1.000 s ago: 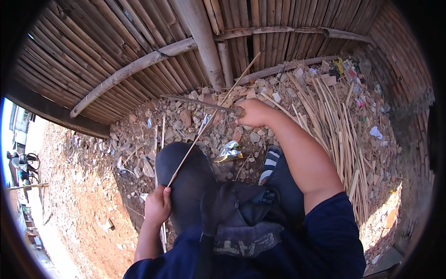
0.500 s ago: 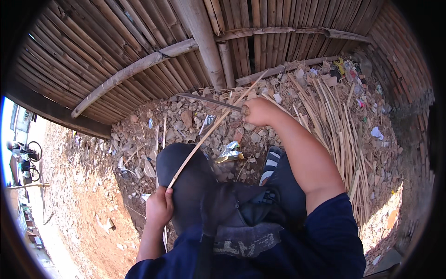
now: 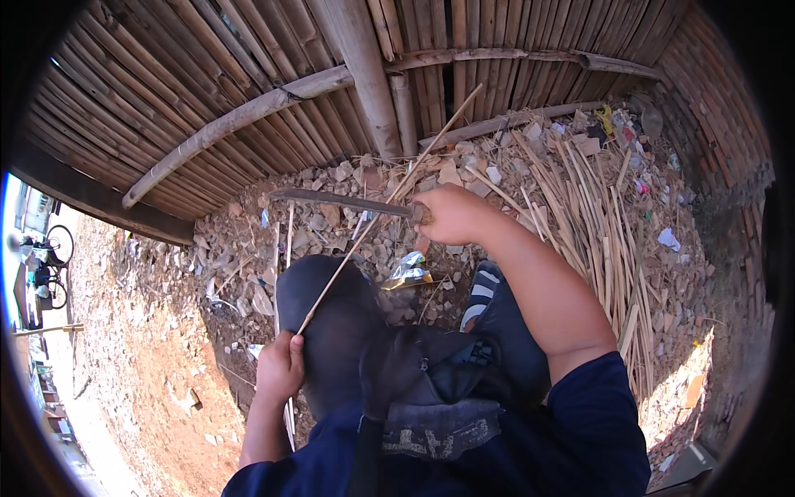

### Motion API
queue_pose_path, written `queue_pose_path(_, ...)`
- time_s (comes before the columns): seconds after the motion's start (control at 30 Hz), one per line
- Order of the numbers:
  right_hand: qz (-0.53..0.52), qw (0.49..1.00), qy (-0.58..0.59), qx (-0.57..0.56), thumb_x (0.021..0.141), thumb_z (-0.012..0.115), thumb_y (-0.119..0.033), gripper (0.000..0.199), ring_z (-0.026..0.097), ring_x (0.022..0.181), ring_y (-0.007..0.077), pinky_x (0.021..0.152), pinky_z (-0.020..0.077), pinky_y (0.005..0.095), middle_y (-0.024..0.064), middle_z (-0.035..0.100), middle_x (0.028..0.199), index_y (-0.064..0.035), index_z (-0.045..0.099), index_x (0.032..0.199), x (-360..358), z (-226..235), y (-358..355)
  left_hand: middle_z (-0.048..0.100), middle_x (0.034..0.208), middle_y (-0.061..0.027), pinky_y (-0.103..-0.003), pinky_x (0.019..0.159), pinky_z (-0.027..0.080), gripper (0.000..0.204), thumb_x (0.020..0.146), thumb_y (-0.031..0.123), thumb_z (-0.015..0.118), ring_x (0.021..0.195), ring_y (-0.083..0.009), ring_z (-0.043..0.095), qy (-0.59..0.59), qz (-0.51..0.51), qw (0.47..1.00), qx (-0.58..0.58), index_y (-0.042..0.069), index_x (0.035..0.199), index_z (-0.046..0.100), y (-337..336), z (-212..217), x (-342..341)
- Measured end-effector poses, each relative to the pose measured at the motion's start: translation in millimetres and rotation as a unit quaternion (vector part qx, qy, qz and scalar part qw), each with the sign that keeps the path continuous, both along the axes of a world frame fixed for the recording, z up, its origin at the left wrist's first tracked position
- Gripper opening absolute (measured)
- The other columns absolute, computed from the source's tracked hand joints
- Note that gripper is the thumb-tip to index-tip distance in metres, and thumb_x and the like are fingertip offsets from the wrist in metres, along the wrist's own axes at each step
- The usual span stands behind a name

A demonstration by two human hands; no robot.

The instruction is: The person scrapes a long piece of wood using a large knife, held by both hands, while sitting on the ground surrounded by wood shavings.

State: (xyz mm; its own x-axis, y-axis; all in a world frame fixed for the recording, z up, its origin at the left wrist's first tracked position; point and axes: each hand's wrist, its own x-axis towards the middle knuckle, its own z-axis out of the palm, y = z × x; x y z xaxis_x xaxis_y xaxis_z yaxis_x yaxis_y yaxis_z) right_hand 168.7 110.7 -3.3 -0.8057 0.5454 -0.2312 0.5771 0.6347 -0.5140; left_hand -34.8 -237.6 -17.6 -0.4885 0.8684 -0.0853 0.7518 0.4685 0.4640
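My left hand is closed round the near end of a long thin bamboo strip. The strip slants over my dark-trousered knee and up to the right, its far end in front of the bamboo wall. My right hand grips the handle of a machete, whose dark blade points left and crosses the strip. Whether the blade's edge touches the strip, I cannot tell.
A pile of split bamboo strips lies to the right on rubble. Ahead stands a bamboo wall with a pole brace; a brick wall rises at right. A crumpled foil wrapper lies near my striped sandal.
My right hand has drawn slightly nearer and to the left with the machete, its blade now showing broader. The strip has turned, its far end now higher against the wall.
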Motion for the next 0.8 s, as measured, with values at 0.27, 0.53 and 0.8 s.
queue_pose_path(0.27, -0.023, 1.0, 0.013, -0.015, 0.079, 0.076, -0.028, 0.047, 0.067, 0.104, 0.038, 0.091, 0.053, 0.0454, 0.0197, 0.071, 0.108, -0.0105, 0.069, 0.121, 5.6, -8.8, 31.8, 0.059, 0.064, -0.0258, -0.055, 0.057, 0.045, 0.035, 0.104, 0.028, 0.05, 0.064, -0.0488, 0.06, 0.01, 0.006, 1.0, 0.011, 0.002, 0.081, 0.053, -1.0, -7.2, -1.0)
queue_pose_path(0.53, 0.002, 0.998, -0.058, -0.012, 0.078, 0.072, -0.024, 0.042, 0.066, 0.107, 0.0367, 0.093, 0.0526, 0.0461, 0.0209, 0.07, 0.109, -0.0078, 0.07, 0.117, -3.2, 8.9, 5.5, 0.06, 0.066, -0.0256, -0.055, 0.058, 0.046, 0.035, 0.104, 0.028, 0.05, 0.065, -0.0484, 0.061, 0.042, 0.022, 0.999, -0.003, 0.002, 0.082, 0.054, -0.8, -4.6, 5.9)
queue_pose_path(0.8, -0.038, 0.999, 0.013, -0.025, 0.075, 0.072, -0.023, 0.04, 0.067, 0.105, 0.0359, 0.091, 0.0531, 0.0462, 0.0191, 0.071, 0.107, -0.0077, 0.071, 0.112, 4.9, 2.5, 20.5, 0.061, 0.067, -0.0258, -0.055, 0.058, 0.046, 0.036, 0.105, 0.029, 0.049, 0.066, -0.0481, 0.062, 0.033, 0.02, 0.999, -0.005, 0.002, 0.081, 0.055, 2.6, -3.8, 4.2)
